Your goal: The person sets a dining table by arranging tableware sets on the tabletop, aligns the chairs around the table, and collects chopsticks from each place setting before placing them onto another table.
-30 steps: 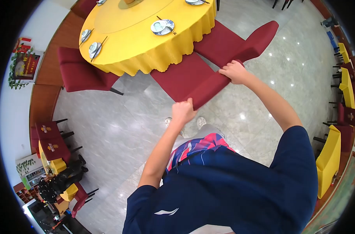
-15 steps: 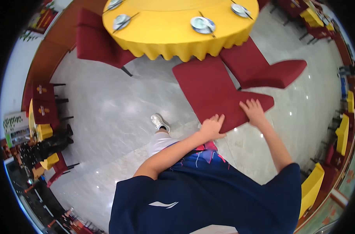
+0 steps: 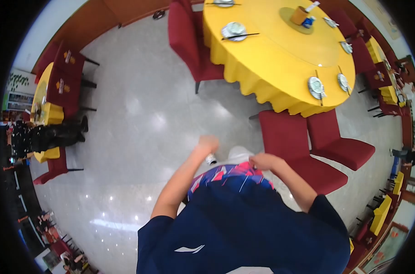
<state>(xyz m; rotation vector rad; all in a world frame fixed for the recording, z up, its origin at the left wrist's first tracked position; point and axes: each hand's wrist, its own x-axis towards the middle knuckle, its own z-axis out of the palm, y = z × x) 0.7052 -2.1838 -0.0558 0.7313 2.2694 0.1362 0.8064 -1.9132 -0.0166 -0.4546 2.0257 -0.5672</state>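
My left hand [image 3: 209, 144] is over the grey floor, off to the left of my body, touching no furniture. Motion smears its fingers. My right hand [image 3: 265, 161] is at the coloured hem of my shirt [image 3: 244, 171], its fingers curled; whether they pinch the cloth I cannot make out. Just right of that hand stands a dark red chair [image 3: 285, 137], its seat toward the round table with the yellow cloth [image 3: 276, 50]. A second red chair [image 3: 344, 153] stands beside it, farther right.
Another red chair [image 3: 184, 36] stands at the table's left side. Bowls on plates [image 3: 236, 29] with chopsticks lie around the tabletop. At the far left, a person in dark clothes [image 3: 52, 137] stands by a table with chairs [image 3: 70, 86]. More yellow-clothed tables [image 3: 380, 214] line the right.
Both hands have left the red chair's backrest. My left hand has moved left, and my right hand has come to my shirt front. The view has turned left, so table and chairs appear farther right.
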